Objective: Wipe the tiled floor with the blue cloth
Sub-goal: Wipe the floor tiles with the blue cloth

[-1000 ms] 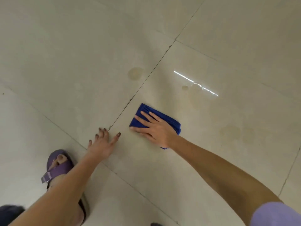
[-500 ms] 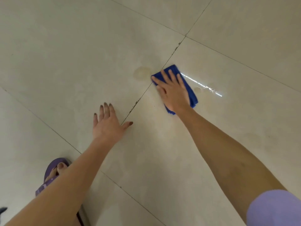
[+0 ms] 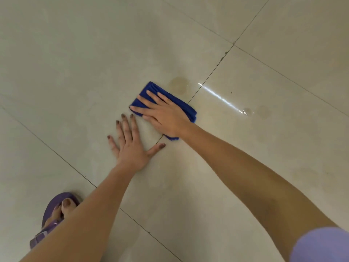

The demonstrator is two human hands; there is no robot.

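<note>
Head view: your right hand (image 3: 166, 115) lies flat, fingers spread, pressing the folded blue cloth (image 3: 186, 107) onto the glossy cream tiled floor (image 3: 75, 63), astride a grout line just beside a brownish stain (image 3: 178, 85). Your left hand (image 3: 131, 146) is splayed empty on the tile, bracing. The cloth looks soft, light, likely to bunch; pin it mid-fold. Its centre hides under your palm. The purple sandal (image 3: 54, 208) is partly covered by your forearm.

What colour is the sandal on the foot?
Purple. The sandal shows at the lower left of the head view.
</note>
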